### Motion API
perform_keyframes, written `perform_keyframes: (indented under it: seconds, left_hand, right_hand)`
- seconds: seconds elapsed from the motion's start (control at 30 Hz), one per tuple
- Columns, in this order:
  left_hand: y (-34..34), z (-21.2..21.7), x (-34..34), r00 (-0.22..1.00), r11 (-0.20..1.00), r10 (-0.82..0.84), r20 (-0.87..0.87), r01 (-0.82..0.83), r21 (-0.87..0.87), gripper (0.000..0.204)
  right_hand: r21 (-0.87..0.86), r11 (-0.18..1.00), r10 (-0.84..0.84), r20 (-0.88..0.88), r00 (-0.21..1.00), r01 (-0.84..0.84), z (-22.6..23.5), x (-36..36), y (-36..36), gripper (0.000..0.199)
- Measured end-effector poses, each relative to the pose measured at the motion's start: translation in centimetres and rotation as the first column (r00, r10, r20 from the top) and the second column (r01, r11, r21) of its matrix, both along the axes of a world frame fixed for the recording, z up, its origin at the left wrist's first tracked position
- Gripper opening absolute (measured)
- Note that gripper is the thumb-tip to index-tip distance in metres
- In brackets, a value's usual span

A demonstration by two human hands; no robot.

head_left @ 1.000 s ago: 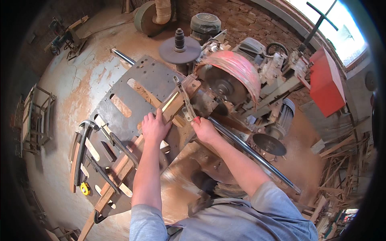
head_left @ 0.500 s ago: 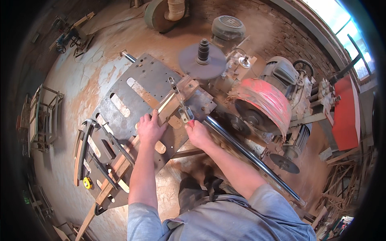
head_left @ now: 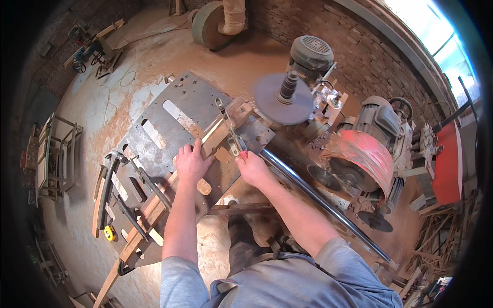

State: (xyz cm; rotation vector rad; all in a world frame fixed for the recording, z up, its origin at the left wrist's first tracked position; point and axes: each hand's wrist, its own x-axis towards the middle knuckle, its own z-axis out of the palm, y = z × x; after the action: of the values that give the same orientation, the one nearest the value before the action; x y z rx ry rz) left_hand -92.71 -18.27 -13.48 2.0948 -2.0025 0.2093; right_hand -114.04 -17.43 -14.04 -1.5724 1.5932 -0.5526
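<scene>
My left hand (head_left: 191,163) lies flat, fingers spread, on a long wooden strip (head_left: 154,208) that runs diagonally across the slotted metal machine table (head_left: 177,110). My right hand (head_left: 252,167) is closed around a small red-tipped handle of the metal clamp (head_left: 232,139) that sits on a wooden block (head_left: 237,112) at the strip's far end. A grey spinning disc with a spindle (head_left: 283,97) stands just beyond the block.
A long steel bar (head_left: 328,208) runs from the clamp toward the lower right. Motors and a red belt guard (head_left: 365,156) crowd the right side. Curved wooden pieces and a yellow tape measure (head_left: 109,233) lie at the table's left end. Sawdust covers the floor.
The view has swung so the table and machine sit lower and further right. My hands keep their places on the strip and the clamp.
</scene>
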Motion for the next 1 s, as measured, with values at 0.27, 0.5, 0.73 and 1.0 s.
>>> perform_keyframes:
  seconds: [0.27,0.5,0.73,1.0]
  left_hand:
    - [-6.9,0.5,4.8,0.979,0.944,-0.114,-0.169,0.160,0.290,0.040]
    - [-11.0,-0.1,4.1,0.935,0.852,-0.195,-0.298,0.312,0.421,0.046]
    - [-13.7,0.9,5.3,0.846,0.720,-0.153,-0.510,0.449,0.529,0.062]
    - [-10.7,6.0,3.9,0.970,0.960,-0.190,-0.152,0.216,0.181,0.045]
  right_hand:
    - [-0.071,0.997,-0.033,-0.075,0.997,0.028,0.5,0.4,0.2,0.037]
    - [0.551,0.823,-0.163,0.462,0.872,-0.138,8.5,-2.2,-0.8,0.018]
    - [0.610,0.781,-0.307,0.558,0.771,-0.131,8.3,-1.9,-1.3,0.017]
    - [0.598,0.790,-0.322,0.594,0.737,-0.136,7.3,-2.0,-1.0,0.015]
